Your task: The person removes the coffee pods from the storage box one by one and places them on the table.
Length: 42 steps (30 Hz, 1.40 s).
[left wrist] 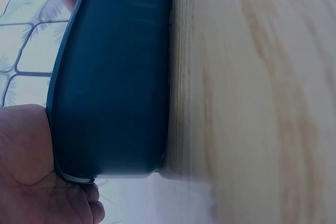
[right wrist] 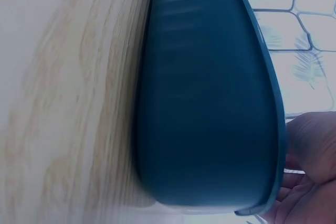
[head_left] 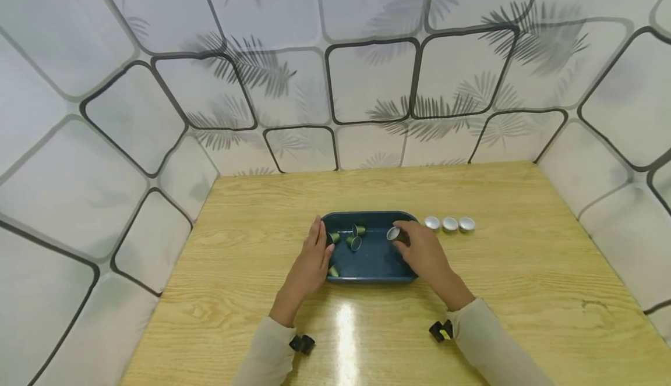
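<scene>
Head view: both hands at the dark blue rectangular tray with rounded corners (head_left: pixel 374 264), which sits mid-table on the light yellow wood-grain table (head_left: pixel 524 269). Left hand (head_left: pixel 309 264) grips the tray's left end: thumb over the rim, fingers along the outside. Right hand (head_left: pixel 427 255) is over the tray's right end, pinching one small tapered cup with a pale round face (head_left: pixel 394 234) between thumb and fingers, narrow grip, pale face turned left.

Four small green tapered cups sit at the tray's left side: one near the back (head_left: pixel 359 230), one just below it with its ring facing out (head_left: pixel 355 243), one by the left hand's fingers (head_left: pixel 334 238), one in the near left corner (head_left: pixel 334 271). Three white round cups, left (head_left: pixel 432 223), middle (head_left: pixel 449 224) and right (head_left: pixel 466 223), stand in a row on the table, right of the tray.

Beige sleeves (head_left: pixel 268 351) on both arms, a black device at each wrist (head_left: pixel 302 344). Patterned cloth (head_left: pixel 372 83) behind: rounded dark outlines, grey leaves.

Left wrist view: tray's front wall fills the middle. Left palm lies at the rim corner, fingertips visible past the end. Part of the right hand at top.

Right wrist view: tray wall again; right hand behind the rim, fingers bent. Its grip is mostly hidden here.
</scene>
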Available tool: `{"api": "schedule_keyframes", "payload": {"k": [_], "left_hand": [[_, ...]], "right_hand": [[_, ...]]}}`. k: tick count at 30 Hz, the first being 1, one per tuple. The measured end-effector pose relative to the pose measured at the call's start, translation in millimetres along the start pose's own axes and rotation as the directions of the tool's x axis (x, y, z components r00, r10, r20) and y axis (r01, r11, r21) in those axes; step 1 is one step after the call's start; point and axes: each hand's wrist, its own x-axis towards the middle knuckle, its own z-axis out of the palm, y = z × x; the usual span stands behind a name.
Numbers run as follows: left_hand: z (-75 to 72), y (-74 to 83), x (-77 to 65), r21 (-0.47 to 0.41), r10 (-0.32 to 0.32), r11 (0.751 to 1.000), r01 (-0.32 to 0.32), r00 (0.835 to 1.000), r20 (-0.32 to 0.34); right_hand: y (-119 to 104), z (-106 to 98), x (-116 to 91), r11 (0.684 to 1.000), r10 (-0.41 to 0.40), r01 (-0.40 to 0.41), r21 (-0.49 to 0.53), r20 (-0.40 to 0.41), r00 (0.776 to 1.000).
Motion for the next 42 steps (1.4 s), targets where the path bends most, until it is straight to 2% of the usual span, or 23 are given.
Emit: {"api": "schedule_keyframes", "payload": {"k": [10,20,26,35,42], "left_hand": [[0.6,-0.8,-0.1,0.012,0.001,1.000,-0.001,1.000,0.003],[-0.8,-0.8,-0.7,0.002,0.001,1.000,-0.001,1.000,0.004],[-1.5,0.9,-1.6,-0.022,0.002,1.000,-0.002,1.000,0.001],[-0.7,0.2,-1.4,-0.021,-0.003,1.000,0.003,1.000,0.001],[0.4,-1.6,-1.4,-0.020,-0.002,1.000,0.002,1.000,0.006]], "right_hand": [[8,-16,-9,0.995,-0.034,0.041,0.091,-0.079,0.996],[25,-22,-13,0.970,-0.038,0.071,0.234,-0.141,0.989],[31,-28,-18,0.973,-0.043,0.082,0.214,-0.181,0.983],[43,-34,-23,0.979,-0.115,0.158,0.130,-0.285,0.952],[54,-44,-27,0.987,-0.095,0.132,0.094,-0.320,0.943]]}}
